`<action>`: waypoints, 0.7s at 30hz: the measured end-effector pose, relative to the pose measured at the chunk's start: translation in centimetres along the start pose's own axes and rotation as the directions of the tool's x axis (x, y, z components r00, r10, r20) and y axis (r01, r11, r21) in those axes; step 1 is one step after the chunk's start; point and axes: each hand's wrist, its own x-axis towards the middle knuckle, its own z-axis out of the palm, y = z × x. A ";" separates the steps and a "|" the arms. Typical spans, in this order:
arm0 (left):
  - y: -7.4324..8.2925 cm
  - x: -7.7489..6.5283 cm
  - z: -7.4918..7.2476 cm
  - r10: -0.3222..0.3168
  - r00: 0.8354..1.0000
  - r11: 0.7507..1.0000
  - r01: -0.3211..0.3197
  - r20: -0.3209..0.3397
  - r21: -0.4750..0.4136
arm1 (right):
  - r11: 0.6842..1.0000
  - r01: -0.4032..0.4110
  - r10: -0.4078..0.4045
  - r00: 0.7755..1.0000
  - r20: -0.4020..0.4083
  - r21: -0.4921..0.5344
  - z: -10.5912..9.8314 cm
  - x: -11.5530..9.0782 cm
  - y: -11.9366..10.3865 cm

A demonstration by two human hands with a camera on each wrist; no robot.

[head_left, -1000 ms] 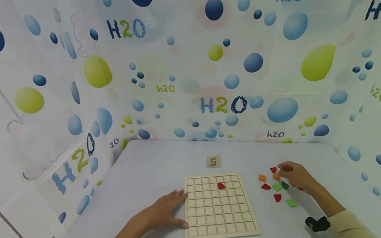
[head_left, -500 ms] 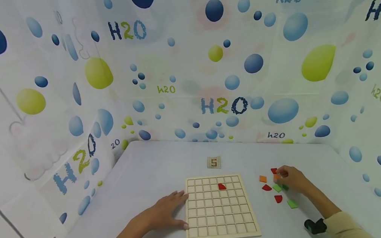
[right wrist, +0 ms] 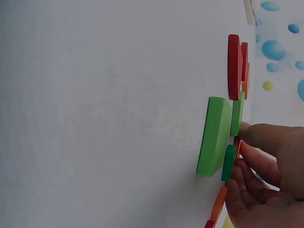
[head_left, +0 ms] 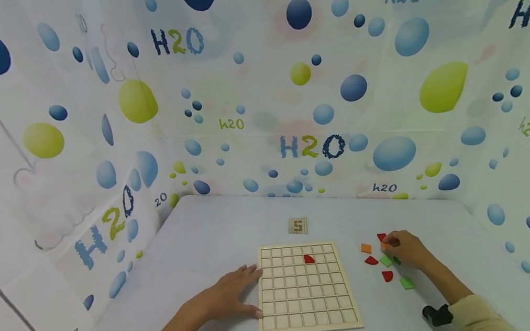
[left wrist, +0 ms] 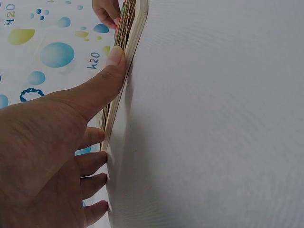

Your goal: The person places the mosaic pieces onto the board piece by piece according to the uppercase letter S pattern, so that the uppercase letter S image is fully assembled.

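Though its grip is unclear, the right hand [head_left: 407, 248] partly covers an orange tile [head_left: 383, 247].

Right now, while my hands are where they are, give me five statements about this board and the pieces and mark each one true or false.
1. The left hand touches the left edge of the grid board. True.
2. Nothing lies on the board. False: a red piece sits in one of its cells.
3. The right hand is at the loose pieces to the right of the board. True.
4. Those loose pieces are all red. False: an orange piece and a light green piece, for example, lie among them.
5. A small card lies beyond the far edge of the board. True.
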 end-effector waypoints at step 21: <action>-0.3 0.1 0.1 -0.004 1.000 1.000 0.004 0.002 -0.012 | 1.000 -0.018 0.019 0.999 -0.043 0.009 -0.1 0.1 -0.9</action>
